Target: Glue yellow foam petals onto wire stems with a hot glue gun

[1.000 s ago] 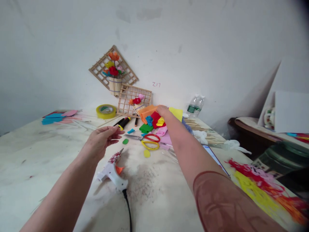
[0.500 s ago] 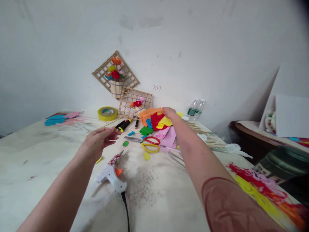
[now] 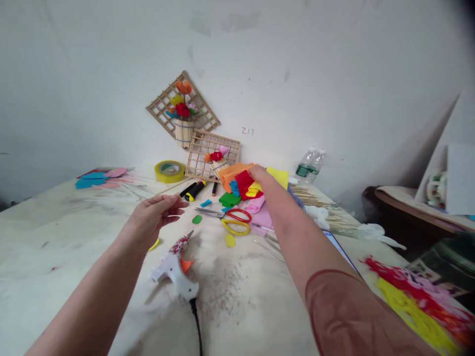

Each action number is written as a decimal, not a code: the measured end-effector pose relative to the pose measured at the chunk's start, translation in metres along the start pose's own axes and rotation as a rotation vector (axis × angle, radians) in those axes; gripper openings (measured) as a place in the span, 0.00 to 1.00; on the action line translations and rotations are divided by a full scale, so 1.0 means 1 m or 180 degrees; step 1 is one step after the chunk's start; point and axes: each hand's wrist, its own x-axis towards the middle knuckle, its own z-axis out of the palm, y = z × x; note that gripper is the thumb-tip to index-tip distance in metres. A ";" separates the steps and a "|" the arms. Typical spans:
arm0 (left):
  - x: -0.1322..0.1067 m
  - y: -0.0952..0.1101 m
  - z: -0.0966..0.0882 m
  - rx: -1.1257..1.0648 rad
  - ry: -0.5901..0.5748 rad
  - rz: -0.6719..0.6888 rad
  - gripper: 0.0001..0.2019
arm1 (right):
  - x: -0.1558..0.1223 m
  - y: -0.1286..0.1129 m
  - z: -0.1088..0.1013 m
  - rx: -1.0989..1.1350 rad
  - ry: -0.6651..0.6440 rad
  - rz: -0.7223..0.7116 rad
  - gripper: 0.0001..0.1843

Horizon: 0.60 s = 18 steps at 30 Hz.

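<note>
My left hand [image 3: 158, 212] hovers above the table left of the scissors, thumb and forefinger pressed together and the other fingers loosely curled. Whatever the pinch may hold is too small to make out. Reaching forward, my right hand [image 3: 259, 174] touches the heap of coloured crepe paper, at the red piece [image 3: 244, 184] and the orange piece [image 3: 233, 173]; its fingertips are mostly hidden. Scissors [image 3: 235, 220] with red and yellow handles lie in front of the heap. A white glue gun [image 3: 174, 269] rests below my left hand, near a green paper oval [image 3: 197, 219] and a yellow one [image 3: 230, 241].
Two bamboo lattices [image 3: 211, 148] with paper flowers lean on the wall. Yellow tape [image 3: 169, 171] and black-yellow cutters [image 3: 195, 191] lie at the back. Bottles [image 3: 310, 163], thin sticks [image 3: 330, 212] and paper strips [image 3: 419, 306] are at the right; a phone edge shows beside my forearm.
The view has swung slightly left, so most things sit further right in it. My right hand stays at the paper heap, slightly shifted; my left hand keeps its pinch.
</note>
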 end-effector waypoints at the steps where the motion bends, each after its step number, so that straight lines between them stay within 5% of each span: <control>1: 0.000 0.000 0.001 0.0001 0.0006 -0.0011 0.13 | -0.002 0.005 0.000 0.0047 0.0001 -0.0001 0.13; 11: 0.000 0.004 -0.002 -0.0067 -0.0091 0.0143 0.13 | -0.024 0.071 -0.037 0.1030 0.0213 0.0312 0.05; 15: -0.002 0.006 0.000 -0.0067 -0.0123 0.0136 0.12 | -0.032 0.074 -0.056 0.1557 0.0670 0.0463 0.07; 18: -0.005 0.008 0.005 -0.0083 -0.0200 0.0159 0.11 | -0.038 0.066 -0.070 0.2608 0.1143 0.0649 0.05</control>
